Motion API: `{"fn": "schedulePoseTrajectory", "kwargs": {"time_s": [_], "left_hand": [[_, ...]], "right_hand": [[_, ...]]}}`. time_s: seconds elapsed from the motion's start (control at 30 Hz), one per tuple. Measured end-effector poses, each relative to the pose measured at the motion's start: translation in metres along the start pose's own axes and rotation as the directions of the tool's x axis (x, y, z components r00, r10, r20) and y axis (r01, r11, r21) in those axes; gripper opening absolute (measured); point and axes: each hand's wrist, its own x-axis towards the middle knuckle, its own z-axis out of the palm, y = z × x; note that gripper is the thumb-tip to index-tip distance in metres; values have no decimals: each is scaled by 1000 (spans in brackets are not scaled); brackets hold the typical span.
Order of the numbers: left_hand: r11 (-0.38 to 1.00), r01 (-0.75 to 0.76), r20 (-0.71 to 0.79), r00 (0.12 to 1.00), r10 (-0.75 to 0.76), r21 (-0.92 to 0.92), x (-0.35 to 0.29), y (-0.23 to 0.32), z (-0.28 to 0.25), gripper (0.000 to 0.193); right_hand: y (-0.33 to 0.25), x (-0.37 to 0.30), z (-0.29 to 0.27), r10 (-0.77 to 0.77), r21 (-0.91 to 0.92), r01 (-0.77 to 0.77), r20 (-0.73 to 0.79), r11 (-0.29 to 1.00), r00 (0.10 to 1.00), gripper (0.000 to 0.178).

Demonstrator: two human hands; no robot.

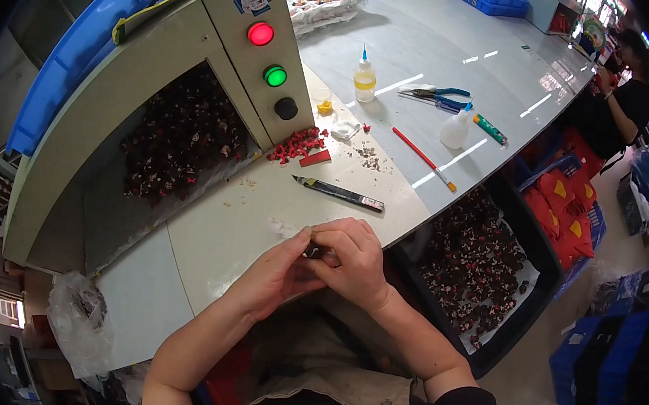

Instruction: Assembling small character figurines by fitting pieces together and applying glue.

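Both hands meet over the near edge of the white worktop, fingers closed around one small dark piece (314, 251). My left hand (275, 272) pinches it from the left, and my right hand (353, 266) grips it from the right. Fingers cover most of the piece, so its exact kind cannot be made out. Just beyond them lies a black utility knife (338, 194). Past that are a pile of small red parts (297, 146), a red block (315, 159) and pale crumbs (367, 157).
At left stands a machine housing (239, 77) with many dark pieces (182, 142) in its opening. A black crate (519, 327) of similar pieces is at right. Farther back are a red brush (425, 159), pliers (436, 95) and dropper bottles (364, 81). Another person (627, 107) works far right.
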Motion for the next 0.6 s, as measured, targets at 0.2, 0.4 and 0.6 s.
{"fn": "schedulePoseTrajectory", "kwargs": {"time_s": [0.2,0.4,0.6], "left_hand": [[1000,-3,-9,1000,3,15,-2,1,1,45],[1000,-15,-16,1000,15,18,-1,-1,3,44],[999,-20,-21,1000,21,40,-2,3,8,43]], "right_hand": [[-1,0,0,4,-2,-4,8,1000,1000,35],[-1,-1,-1,9,17,-9,3,1000,1000,35],[-1,-1,-4,17,14,-17,-3,1000,1000,35]]}}
